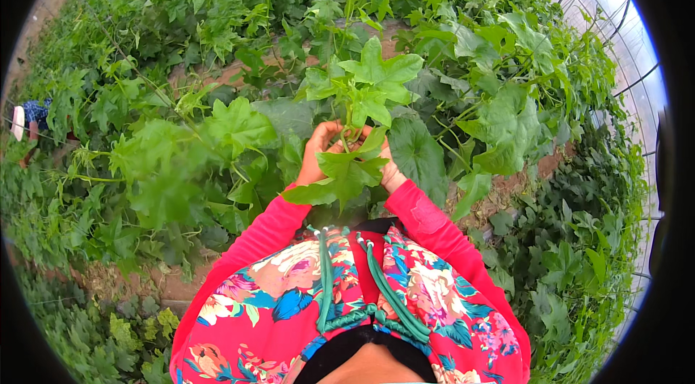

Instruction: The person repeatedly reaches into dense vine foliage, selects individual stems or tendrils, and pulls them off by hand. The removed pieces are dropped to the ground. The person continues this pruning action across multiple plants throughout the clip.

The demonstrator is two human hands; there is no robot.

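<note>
In front of my chest, both hands meet at the green stem (349,133) of a leafy climbing vine. My left hand (315,157) comes in from the left, its fingers curled round to the stem. From the other side, my right hand (390,168) also closes on the stem, with its fingertips partly hidden by leaves. Bright lobed leaves (383,77) of the shoot spread above the fingers. A larger leaf (345,175) hangs below, across the gap between my wrists. Whether anything small is pinched between the fingertips cannot be made out.
Dense vine foliage (488,118) surrounds me, with brown soil (157,281) between rows. A thin wire (117,47) slants through the left side. Greenhouse film (624,20) with dark ribs curves along the right. At far left, another person's blue patterned clothing (37,112) shows among leaves.
</note>
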